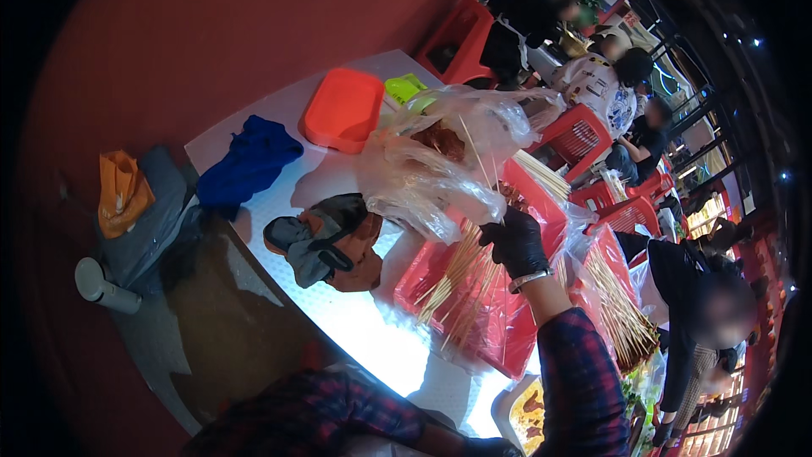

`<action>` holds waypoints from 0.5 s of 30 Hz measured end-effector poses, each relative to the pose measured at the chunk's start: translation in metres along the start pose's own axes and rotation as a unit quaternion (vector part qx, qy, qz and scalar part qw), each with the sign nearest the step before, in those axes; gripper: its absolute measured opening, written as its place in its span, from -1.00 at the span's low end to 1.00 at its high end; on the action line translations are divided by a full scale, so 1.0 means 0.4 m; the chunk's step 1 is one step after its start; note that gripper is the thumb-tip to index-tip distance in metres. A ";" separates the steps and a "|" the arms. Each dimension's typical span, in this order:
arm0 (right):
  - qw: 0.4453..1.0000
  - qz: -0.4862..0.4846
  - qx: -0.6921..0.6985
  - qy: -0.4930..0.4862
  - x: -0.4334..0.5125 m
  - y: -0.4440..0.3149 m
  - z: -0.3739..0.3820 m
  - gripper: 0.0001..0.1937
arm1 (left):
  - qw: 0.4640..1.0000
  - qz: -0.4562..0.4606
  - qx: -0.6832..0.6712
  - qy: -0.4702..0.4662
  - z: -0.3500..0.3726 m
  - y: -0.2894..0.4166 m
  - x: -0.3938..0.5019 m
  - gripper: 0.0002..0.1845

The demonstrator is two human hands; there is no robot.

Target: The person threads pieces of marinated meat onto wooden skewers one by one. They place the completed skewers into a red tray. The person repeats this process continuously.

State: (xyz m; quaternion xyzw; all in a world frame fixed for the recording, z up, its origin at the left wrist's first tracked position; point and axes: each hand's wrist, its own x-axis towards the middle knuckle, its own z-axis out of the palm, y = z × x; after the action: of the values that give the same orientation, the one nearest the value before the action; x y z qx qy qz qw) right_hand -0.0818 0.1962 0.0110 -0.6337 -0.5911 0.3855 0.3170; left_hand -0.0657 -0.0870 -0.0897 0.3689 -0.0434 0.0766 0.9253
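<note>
My right hand point(519, 246), in a black glove with a bracelet at the wrist, grips a thin bamboo skewer point(477, 151). The skewer's far end slants up across a clear plastic bag point(406, 171), whose edge lies against my fingers. Reddish-brown meat point(443, 141) shows inside the bag. Below the hand is a red tray point(422, 266) lined with plastic, with many bamboo skewers point(451, 266) lying in it. At the bottom rim my left hand point(493, 447), also black-gloved, is cut off by the frame; its fingers are hidden. Beside it stands a pale container point(530, 412) with yellow contents.
On the white table point(342, 336) lie brown-and-grey work gloves point(330, 244), a blue cloth point(250, 162) and an orange-red tray point(346, 111). More skewers point(612, 304) fill a bag-lined tray at right. Several people and red plastic chairs point(574, 139) are beyond. A white cup point(104, 285) sits lower left.
</note>
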 end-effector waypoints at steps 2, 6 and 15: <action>1.000 -0.011 -0.015 0.004 -0.024 -0.013 -0.021 -0.96 | 1.000 -0.002 0.002 0.003 0.001 -0.005 -0.001 -0.75; 0.995 -0.062 -0.076 0.011 -0.111 -0.073 -0.076 -0.97 | 1.000 -0.006 0.006 0.000 0.013 -0.014 0.002 -0.75; 0.960 -0.193 -0.201 -0.011 -0.238 -0.168 -0.175 -0.92 | 1.000 -0.024 0.020 -0.006 0.046 -0.052 0.010 -0.76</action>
State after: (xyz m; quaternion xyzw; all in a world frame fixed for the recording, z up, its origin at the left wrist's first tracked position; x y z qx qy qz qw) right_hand -0.0556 0.1121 0.1148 -0.5539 -0.7709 0.1973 0.2450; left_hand -0.0587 -0.1143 -0.0899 0.3883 -0.0385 0.0535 0.9192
